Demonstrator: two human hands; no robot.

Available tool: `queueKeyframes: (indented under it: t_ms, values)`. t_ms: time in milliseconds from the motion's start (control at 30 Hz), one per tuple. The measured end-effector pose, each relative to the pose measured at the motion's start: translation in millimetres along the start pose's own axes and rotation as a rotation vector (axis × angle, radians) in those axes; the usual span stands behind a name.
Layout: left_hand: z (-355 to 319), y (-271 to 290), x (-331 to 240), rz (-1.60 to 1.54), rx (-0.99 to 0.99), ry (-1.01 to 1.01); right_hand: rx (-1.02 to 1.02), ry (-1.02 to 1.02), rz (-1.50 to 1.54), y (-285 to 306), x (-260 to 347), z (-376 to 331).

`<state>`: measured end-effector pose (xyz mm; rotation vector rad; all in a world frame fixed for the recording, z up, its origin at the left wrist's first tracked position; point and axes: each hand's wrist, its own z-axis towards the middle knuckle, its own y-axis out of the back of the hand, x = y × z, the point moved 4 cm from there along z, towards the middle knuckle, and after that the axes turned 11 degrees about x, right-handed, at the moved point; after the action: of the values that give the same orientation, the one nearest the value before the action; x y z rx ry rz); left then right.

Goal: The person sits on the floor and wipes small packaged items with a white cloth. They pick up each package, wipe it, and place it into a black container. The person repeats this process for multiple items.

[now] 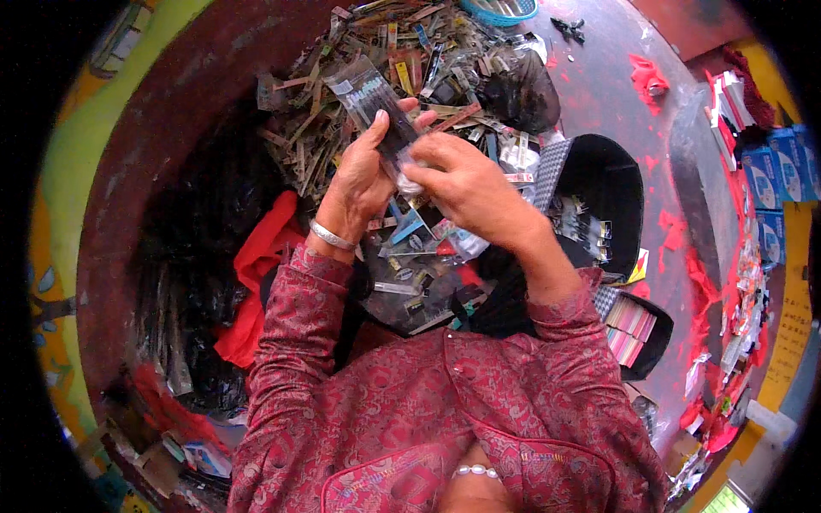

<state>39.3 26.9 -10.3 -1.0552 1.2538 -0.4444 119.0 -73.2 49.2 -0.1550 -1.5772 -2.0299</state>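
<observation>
A clear plastic packet (368, 92) of slim dark sticks, pale at the far end, slants in front of me. My left hand (357, 178) is wrapped round it, thumb on top, a silver bangle on the wrist. At the packet's near end, my right hand (473, 182) pinches the crumpled plastic with bent fingers. Beneath both hands spreads a large heap of flat strips and small packets (316, 128). A blue T-shaped piece (409, 226) lies just below my right hand. What the sticks are cannot be made out.
To the right stand a black box (611, 175) with small packets inside and a smaller box (657, 342) of colourful cards. A dark plastic bag (526, 90) and a blue basket (503, 15) sit beyond. Red cloth (256, 256) and black plastic sheeting (192, 282) lie left.
</observation>
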Motion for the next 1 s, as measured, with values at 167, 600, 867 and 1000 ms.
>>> queueKeyframes:
  t_ms: [167, 600, 867, 1000]
  values:
    - [-2.1, -10.3, 2.6, 0.056, 0.013, 0.089, -0.369, -0.251, 0.436, 50.8, -29.1, -9.3]
    - [-12.3, -38.3, 23.9, 0.570, 0.167, 0.389, -0.392, -0.085, -0.186, 26.1, -23.3, 27.7]
    - [-21.8, -40.8, 19.9, 0.182, 0.210, 0.386, -0.841, -0.730, 0.472, 58.4, -143.7, -31.4]
    - [-25.7, -44.2, 17.5, 0.199, 0.246, 0.399, -0.920, -0.644, 1.097, 55.2, -147.4, -43.3]
